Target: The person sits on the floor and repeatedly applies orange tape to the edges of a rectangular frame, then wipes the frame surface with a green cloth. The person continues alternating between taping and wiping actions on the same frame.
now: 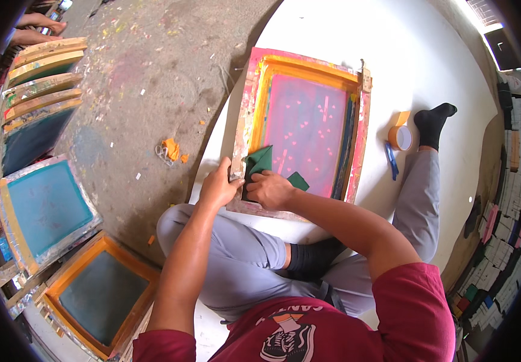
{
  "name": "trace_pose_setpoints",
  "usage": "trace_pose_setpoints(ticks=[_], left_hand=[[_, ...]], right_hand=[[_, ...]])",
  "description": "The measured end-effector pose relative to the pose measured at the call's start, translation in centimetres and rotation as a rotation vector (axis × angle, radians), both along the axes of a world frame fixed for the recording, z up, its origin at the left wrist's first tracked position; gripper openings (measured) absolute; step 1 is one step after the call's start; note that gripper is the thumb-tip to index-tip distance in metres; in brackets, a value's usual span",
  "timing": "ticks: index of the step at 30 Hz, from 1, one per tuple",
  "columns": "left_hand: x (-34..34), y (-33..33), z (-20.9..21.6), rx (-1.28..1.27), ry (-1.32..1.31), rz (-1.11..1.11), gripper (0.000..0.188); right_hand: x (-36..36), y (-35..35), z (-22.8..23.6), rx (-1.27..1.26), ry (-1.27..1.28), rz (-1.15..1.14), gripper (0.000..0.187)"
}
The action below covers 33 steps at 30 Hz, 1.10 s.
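A wooden screen-printing frame (362, 130) with paint-stained edges lies in front of me. Its pink mesh (305, 136) carries small light triangle marks, and yellow-orange tape lines the inner edge. My left hand (217, 187) grips the frame's near left side, thumb on top. At the near left inner corner, my right hand (272, 190) is closed on a folded dark green cloth (261, 159) and presses it down. Part of the cloth sticks out beyond the fingers on both sides. The fingertips are partly hidden.
A roll of orange tape (400, 138) and a blue cutter-like tool (392, 160) lie right of the frame on the white surface (333, 27). More screens (49, 208) stand at left. Orange scraps (171, 148) litter the floor. Another person's bare feet (40, 27) show at top left.
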<state>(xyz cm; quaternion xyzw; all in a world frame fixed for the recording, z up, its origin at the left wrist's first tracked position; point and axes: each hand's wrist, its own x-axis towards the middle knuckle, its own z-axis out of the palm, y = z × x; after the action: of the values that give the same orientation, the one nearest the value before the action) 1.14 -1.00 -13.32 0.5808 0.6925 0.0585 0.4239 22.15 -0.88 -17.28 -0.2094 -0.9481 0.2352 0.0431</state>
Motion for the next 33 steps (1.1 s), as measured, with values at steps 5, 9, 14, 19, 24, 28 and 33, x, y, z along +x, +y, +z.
trace_pose_setpoints(ticks=[5,9,14,19,24,28,33], left_hand=[[0.0,0.3,0.2,-0.070,-0.033,0.015,0.051],[0.2,0.2,0.1,-0.004,-0.032,0.004,0.051],[0.2,0.2,0.1,-0.013,0.000,0.005,0.052],[0.1,-0.1,-0.6,0.034,-0.008,0.012,0.052],[0.2,0.1,0.0,0.005,0.016,-0.010,0.053],[0.4,0.0,0.2,0.003,0.071,-0.008,0.053],[0.4,-0.1,0.5,-0.016,0.041,0.004,0.055]], right_hand=[[5.8,0.3,2.4,-0.068,-0.244,0.071,0.010],[2.9,0.9,2.0,-0.044,-0.156,0.048,0.010],[-0.1,-0.1,-0.2,-0.067,0.091,-0.121,0.025],[0.3,-0.8,0.4,-0.039,-0.085,-0.139,0.028],[-0.5,-0.1,1.9,-0.023,-0.236,-0.110,0.026],[1.5,0.3,2.4,-0.030,-0.194,-0.070,0.025],[-0.8,-0.3,2.3,-0.035,-0.295,-0.127,0.025]])
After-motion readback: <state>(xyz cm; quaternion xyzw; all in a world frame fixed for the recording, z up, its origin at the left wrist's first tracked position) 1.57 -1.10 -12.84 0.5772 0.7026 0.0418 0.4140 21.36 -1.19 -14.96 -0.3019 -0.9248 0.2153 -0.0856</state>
